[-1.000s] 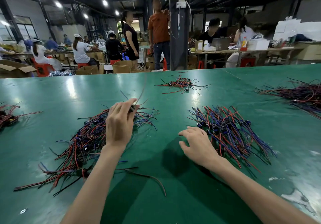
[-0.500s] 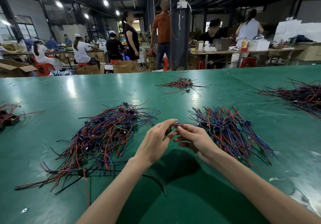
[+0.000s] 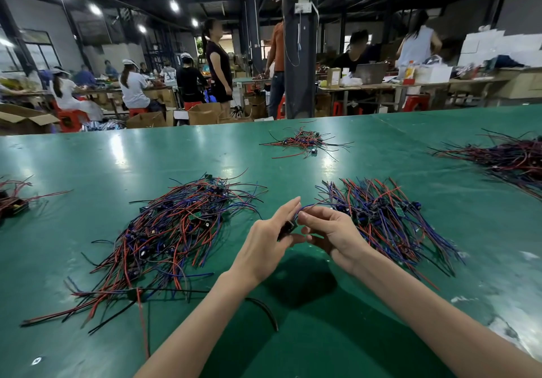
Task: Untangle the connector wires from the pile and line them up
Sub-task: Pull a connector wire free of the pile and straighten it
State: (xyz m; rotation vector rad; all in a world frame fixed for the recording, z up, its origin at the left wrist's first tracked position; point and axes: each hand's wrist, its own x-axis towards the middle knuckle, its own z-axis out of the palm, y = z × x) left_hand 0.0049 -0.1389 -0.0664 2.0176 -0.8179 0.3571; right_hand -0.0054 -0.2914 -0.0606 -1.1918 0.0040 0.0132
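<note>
A tangled pile of red, blue and black connector wires (image 3: 176, 231) lies on the green table (image 3: 88, 166) to the left of my hands. A straighter bundle of the same wires (image 3: 390, 216) lies to the right. Between the two, just above the table, my left hand (image 3: 267, 245) holds a small black connector (image 3: 288, 228) between thumb and fingers. My right hand (image 3: 331, 231) pinches the blue wire (image 3: 308, 207) that arcs from that connector toward the right bundle.
A small wire pile (image 3: 305, 143) lies farther back at centre. A dark pile (image 3: 510, 157) sits at the right edge, and another (image 3: 14, 199) at the left edge. A loose black wire (image 3: 264, 308) lies near my left forearm. People work at benches beyond the table.
My left hand left the left pile carrying one connector wire and came to the centre. My right hand lifted off the table, met it and took hold of the wire.
</note>
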